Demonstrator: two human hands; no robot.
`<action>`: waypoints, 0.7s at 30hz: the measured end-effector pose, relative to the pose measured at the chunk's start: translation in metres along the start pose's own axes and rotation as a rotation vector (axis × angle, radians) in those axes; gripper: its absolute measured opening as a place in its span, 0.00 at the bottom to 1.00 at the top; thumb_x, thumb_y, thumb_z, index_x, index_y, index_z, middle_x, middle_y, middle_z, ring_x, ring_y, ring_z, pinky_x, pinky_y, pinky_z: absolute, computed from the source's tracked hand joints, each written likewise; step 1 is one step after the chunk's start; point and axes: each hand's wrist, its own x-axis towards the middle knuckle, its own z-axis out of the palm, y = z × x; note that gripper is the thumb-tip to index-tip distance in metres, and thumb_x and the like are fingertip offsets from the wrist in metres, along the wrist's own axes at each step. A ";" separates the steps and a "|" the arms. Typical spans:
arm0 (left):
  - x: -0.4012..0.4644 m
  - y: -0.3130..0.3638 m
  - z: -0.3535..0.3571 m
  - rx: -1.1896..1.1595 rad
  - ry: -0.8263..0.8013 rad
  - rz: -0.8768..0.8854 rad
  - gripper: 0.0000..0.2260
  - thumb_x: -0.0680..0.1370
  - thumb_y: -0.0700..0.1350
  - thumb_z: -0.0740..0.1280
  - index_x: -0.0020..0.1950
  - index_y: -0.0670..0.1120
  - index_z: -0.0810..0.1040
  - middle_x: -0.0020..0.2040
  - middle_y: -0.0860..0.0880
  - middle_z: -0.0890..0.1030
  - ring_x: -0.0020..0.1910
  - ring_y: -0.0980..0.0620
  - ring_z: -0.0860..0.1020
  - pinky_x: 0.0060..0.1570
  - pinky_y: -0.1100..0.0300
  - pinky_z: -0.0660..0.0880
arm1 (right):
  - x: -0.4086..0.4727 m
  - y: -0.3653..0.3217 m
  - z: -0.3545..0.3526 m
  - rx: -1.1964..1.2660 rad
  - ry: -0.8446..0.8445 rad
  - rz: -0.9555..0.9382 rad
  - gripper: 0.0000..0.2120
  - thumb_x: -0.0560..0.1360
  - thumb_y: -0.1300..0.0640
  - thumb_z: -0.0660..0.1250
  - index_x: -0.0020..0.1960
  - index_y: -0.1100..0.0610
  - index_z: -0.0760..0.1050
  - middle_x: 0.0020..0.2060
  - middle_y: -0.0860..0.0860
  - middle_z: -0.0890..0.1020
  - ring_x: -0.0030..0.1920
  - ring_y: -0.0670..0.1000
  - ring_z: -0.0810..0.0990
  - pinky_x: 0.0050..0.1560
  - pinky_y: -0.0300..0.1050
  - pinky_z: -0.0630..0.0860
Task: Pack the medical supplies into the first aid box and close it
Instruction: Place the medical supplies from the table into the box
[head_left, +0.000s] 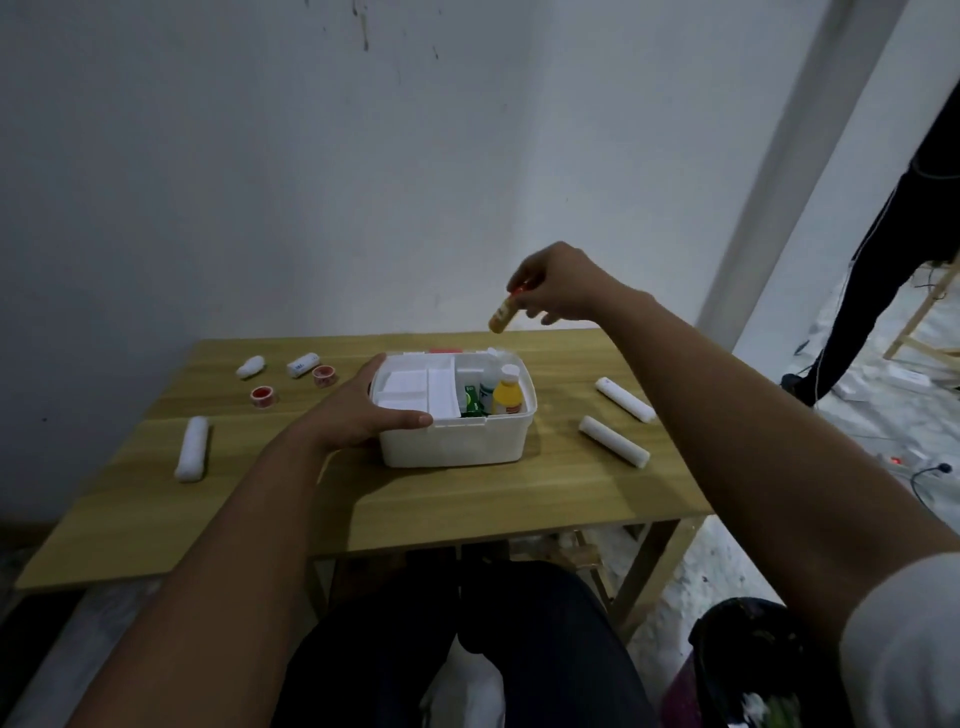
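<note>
An open white first aid box (452, 441) stands mid-table. Inside it are white packets on the left, a green item, a white bottle and an orange bottle (506, 397) on the right. My left hand (363, 410) grips the box's left rim. Above the box's far right corner, my right hand (563, 286) holds a small amber vial with a red cap (503, 314), tilted downward. White bandage rolls lie left (191, 456) and right (614, 440) (625, 399) of the box. Two smaller wrapped rolls (303, 364) (251, 366) and two red tape rolls (263, 397) (324, 375) sit at the far left.
The wooden table (415, 509) stands against a white wall. A person's dark legs (872, 291) are at the far right beside a wooden frame. A dark bin (748, 670) is near my right knee. Cables lie on the floor to the right.
</note>
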 end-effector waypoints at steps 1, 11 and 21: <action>-0.001 -0.001 0.000 0.002 0.003 0.002 0.41 0.67 0.53 0.81 0.73 0.62 0.62 0.60 0.64 0.72 0.58 0.58 0.72 0.49 0.58 0.76 | -0.003 -0.012 0.002 -0.030 -0.048 -0.036 0.14 0.74 0.60 0.76 0.58 0.60 0.81 0.46 0.55 0.85 0.43 0.51 0.87 0.38 0.43 0.85; -0.008 -0.008 0.009 0.037 0.005 0.001 0.43 0.70 0.51 0.80 0.79 0.55 0.59 0.64 0.58 0.69 0.64 0.53 0.69 0.44 0.67 0.71 | -0.018 -0.027 0.088 -0.705 -0.305 -0.110 0.12 0.70 0.55 0.79 0.52 0.57 0.84 0.45 0.52 0.85 0.44 0.52 0.83 0.49 0.49 0.83; -0.002 0.005 0.003 0.031 0.006 0.006 0.43 0.70 0.50 0.79 0.79 0.54 0.58 0.64 0.58 0.68 0.63 0.52 0.69 0.49 0.60 0.74 | -0.014 -0.041 0.085 -0.895 -0.311 -0.142 0.12 0.72 0.60 0.76 0.47 0.54 0.72 0.36 0.50 0.74 0.37 0.50 0.75 0.40 0.47 0.73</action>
